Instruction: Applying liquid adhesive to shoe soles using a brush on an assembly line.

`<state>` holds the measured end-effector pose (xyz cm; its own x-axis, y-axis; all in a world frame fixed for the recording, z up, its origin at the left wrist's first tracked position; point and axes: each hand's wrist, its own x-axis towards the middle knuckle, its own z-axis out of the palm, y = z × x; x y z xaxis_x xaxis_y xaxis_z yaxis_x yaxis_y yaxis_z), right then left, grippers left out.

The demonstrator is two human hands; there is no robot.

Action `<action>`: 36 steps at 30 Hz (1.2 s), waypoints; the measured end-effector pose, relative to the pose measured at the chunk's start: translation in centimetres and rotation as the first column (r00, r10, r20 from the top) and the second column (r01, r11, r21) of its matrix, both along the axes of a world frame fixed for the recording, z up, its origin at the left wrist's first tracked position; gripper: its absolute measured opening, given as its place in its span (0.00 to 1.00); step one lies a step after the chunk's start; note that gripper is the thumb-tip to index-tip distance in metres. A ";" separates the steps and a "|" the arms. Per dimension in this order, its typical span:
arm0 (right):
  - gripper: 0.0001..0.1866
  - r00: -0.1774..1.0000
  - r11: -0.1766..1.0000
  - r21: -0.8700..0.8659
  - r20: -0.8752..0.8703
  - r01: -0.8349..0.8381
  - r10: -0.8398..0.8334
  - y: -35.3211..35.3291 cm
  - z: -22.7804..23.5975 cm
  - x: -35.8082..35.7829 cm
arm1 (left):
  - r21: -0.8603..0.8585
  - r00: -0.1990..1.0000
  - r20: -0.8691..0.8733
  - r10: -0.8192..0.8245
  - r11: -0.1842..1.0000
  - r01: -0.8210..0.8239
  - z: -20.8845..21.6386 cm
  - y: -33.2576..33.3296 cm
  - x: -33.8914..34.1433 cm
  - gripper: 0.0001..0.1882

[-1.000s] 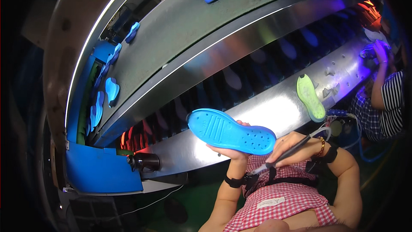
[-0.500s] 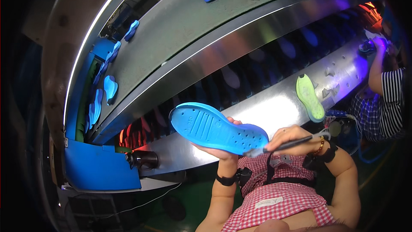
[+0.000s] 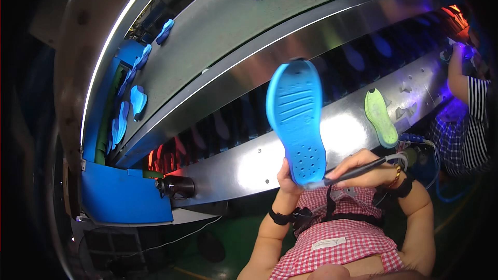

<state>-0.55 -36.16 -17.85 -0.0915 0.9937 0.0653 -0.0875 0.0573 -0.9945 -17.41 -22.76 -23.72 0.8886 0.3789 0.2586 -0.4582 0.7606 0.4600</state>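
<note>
My left hand point(image 3: 287, 177) grips a blue shoe sole point(image 3: 295, 106) near its lower, narrower end. The sole stands almost upright, its grooved and dotted face turned toward me, with a dark patch at the top end. In my right hand point(image 3: 365, 176) is a thin brush point(image 3: 360, 169) with a dark handle and a pale tube looping from its back end. The pale tip touches or lies very near the sole's lower edge; blur hides the exact contact.
A yellow-green sole point(image 3: 381, 119) lies on the metal ledge point(image 3: 238, 168) to the right. Behind runs a green conveyor belt point(image 3: 228, 36) carrying several blue soles. A dark cylinder point(image 3: 179, 186) stands at the ledge's left end. A co-worker's arm point(image 3: 456, 72) is at far right.
The blue sole has swung from lying slanted to the left to nearly upright. My left hand has turned with it, and the brush tip stays by its lower end.
</note>
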 end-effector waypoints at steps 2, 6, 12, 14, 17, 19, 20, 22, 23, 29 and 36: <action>0.13 0.989 0.993 -0.012 0.087 -0.117 0.117 -0.2 0.4 1.0 | 0.046 0.986 -0.164 0.011 0.999 -0.004 -0.7 0.6 -0.6 0.38; 0.12 0.970 0.983 0.110 0.210 -0.146 0.121 0.1 0.9 1.8 | 0.130 0.922 -0.386 0.011 0.991 0.043 0.1 0.8 -0.6 0.33; 0.12 0.949 0.938 0.233 0.242 -0.258 0.201 -0.2 1.5 3.2 | -0.063 0.790 -0.548 -0.275 0.955 0.289 2.6 1.7 -0.3 0.31; 0.11 0.954 0.958 0.164 0.230 -0.235 0.195 -0.3 1.6 3.6 | -0.018 0.757 -0.582 -0.297 0.935 0.354 2.9 1.8 -0.4 0.32; 0.10 0.903 0.932 0.127 0.322 -0.340 0.286 -0.3 1.5 4.1 | 0.138 0.710 -0.654 -0.261 0.882 0.451 2.9 1.7 -0.6 0.34; 0.10 0.854 0.917 0.075 0.399 -0.392 0.333 -0.8 1.6 5.0 | 0.000 0.658 -0.709 -0.254 0.933 0.360 3.1 1.5 -0.9 0.34; 0.10 0.933 0.924 0.227 0.266 -0.306 0.244 -0.7 1.4 4.7 | -0.059 0.645 -0.707 -0.291 0.932 0.357 3.2 1.7 -0.9 0.33; 0.10 0.943 0.953 0.189 0.280 -0.238 0.180 -0.9 1.2 5.1 | 0.020 0.700 -0.654 -0.287 0.918 0.395 3.3 1.8 -1.2 0.34; 0.10 0.920 0.952 0.152 0.334 -0.265 0.203 -0.9 1.0 5.2 | 0.108 0.708 -0.665 -0.237 0.908 0.405 3.4 1.9 -1.3 0.35; 0.12 0.957 0.956 0.230 0.266 -0.180 0.116 -1.8 0.4 6.2 | 0.160 0.724 -0.670 -0.161 0.921 0.354 3.7 2.5 -2.4 0.35; 0.13 0.951 0.966 0.201 0.293 -0.160 0.096 -2.0 -0.4 6.1 | 0.206 0.739 -0.673 -0.042 0.949 0.241 4.1 2.8 -3.1 0.35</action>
